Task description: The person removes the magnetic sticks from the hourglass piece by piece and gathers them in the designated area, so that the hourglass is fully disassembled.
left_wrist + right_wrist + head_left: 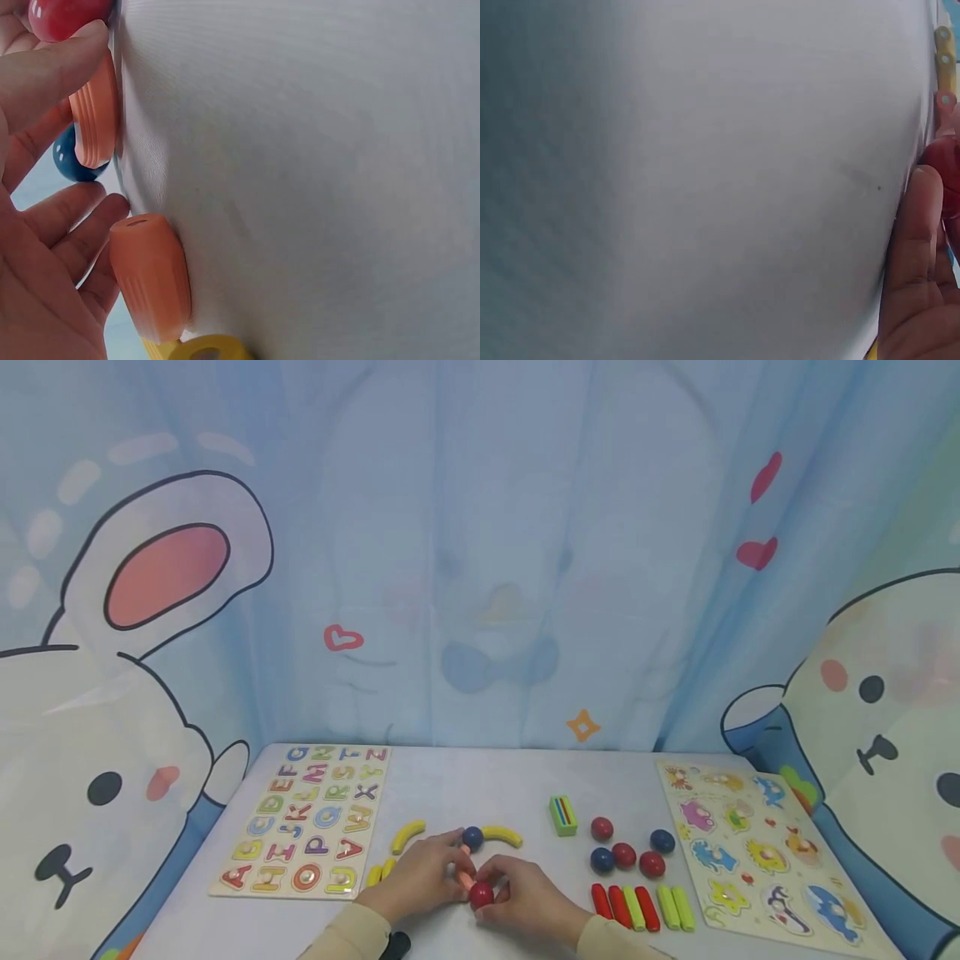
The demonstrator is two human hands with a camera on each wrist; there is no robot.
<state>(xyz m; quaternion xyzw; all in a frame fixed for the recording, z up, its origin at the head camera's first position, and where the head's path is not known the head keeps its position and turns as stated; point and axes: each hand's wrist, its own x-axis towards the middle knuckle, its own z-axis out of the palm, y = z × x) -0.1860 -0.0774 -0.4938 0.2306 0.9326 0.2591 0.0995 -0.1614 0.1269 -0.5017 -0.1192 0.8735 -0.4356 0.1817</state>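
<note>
My left hand [420,875] pinches a ridged orange toy piece [96,112] between thumb and fingers, just above the table's near middle. Beside it, my right hand [531,895] grips a red ball [482,896] with thumb and fingertips. Ball and orange piece meet end to end; whether they are joined I cannot tell. At the orange piece's far end is a blue ball [472,837], with a curved yellow piece [502,836] at its right. Under my left palm another orange piece [150,277] lies near a yellow piece [214,346].
A letter puzzle board [258,827] lies at the left, an animal puzzle board [738,835] at the right. Between them are a striped green block [562,816], several red and blue balls [624,856], and red and lime-green sticks [620,906]. Another curved yellow piece [407,836] lies beyond my left hand.
</note>
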